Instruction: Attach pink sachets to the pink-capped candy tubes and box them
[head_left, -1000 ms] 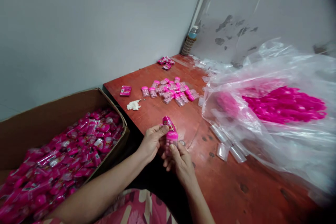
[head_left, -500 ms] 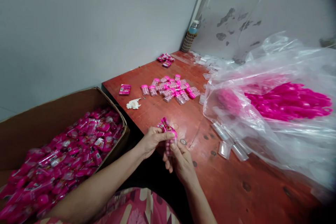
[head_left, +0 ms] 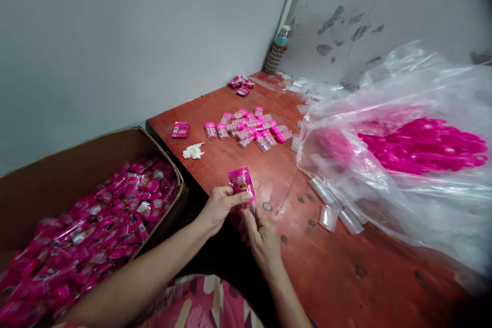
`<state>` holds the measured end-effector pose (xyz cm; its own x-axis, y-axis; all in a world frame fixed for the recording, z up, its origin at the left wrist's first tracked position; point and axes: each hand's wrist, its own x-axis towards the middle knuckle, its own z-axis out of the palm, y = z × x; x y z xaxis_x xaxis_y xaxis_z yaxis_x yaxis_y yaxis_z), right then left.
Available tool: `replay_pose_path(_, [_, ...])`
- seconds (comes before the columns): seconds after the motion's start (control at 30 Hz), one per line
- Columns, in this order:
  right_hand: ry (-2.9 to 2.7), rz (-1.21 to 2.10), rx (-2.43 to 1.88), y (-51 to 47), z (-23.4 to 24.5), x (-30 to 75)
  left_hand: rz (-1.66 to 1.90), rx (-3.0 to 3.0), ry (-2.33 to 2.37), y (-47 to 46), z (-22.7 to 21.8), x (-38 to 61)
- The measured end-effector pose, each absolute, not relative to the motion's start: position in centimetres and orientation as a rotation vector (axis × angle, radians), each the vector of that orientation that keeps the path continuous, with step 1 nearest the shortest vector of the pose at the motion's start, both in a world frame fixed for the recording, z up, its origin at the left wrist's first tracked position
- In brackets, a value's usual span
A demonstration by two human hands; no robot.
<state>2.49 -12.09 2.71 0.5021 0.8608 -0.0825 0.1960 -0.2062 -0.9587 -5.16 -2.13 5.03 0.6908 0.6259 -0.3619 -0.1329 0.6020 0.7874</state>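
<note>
A pink printed wrapper (head_left: 240, 180) is held upright over the near edge of the red table. My left hand (head_left: 220, 210) grips it from the left, thumb pressed across its front. Below and to the right, my right hand (head_left: 265, 241) has its fingers closed at the wrapper's lower end. The small bead-filled jar is hidden from sight behind the fingers and wrapper. Farther back lies a group of clear jars (head_left: 246, 133) with pink caps and pale pink beads inside.
To my left stands a cardboard box (head_left: 177, 177) full of pink wrapped packs (head_left: 96, 225). A large clear plastic bag (head_left: 403, 205) of bright pink pieces (head_left: 426, 146) lies at right, beside empty clear containers (head_left: 328, 219). Crumpled white tissue (head_left: 193, 151) and a flat pink packet (head_left: 180, 129) lie beyond my hands.
The wrapper, bunched at the top of the jar before, now stands spread flat with its printed face showing. The beads in the jar have gone out of sight. My right hand has shifted slightly.
</note>
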Motion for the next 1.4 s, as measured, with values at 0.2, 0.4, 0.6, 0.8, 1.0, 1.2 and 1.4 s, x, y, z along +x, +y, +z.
replay_pose_path(0.2, [-0.873, 0.857, -1.622, -12.1, 2.6, 2.5, 0.410, 0.679, 0.612, -2.5, 4.7, -4.9])
replay_pose_path(0.4, [-0.715, 1.093, -1.419, -12.2, 2.6, 2.4, 0.351, 0.680, 0.551, -2.4, 5.0, -5.5])
replay_pose_path(0.6, [-0.877, 0.752, -1.680, -12.4, 3.0, 2.3, 0.430, 0.645, 0.633, -2.8, 5.0, -5.1])
replay_pose_path(0.8, [-0.634, 1.165, -1.284, -12.5, 2.8, 2.3, 0.300, 0.799, 0.543, -2.6, 5.6, -5.4])
replay_pose_path(1.0, [-0.632, 0.962, -1.481, -12.3, 3.4, 2.1, 0.353, 0.906, 0.581, -3.2, 5.6, -5.7])
replay_pose_path(1.2, [-0.557, 1.119, -1.294, -11.9, 3.0, 2.2, 0.381, 0.767, 0.546, -3.9, 5.0, -5.7])
replay_pose_path(1.4, [-0.632, 1.009, -1.446, -11.8, 3.5, 1.4, 0.440, 0.722, 0.580, -4.1, 4.5, -5.9])
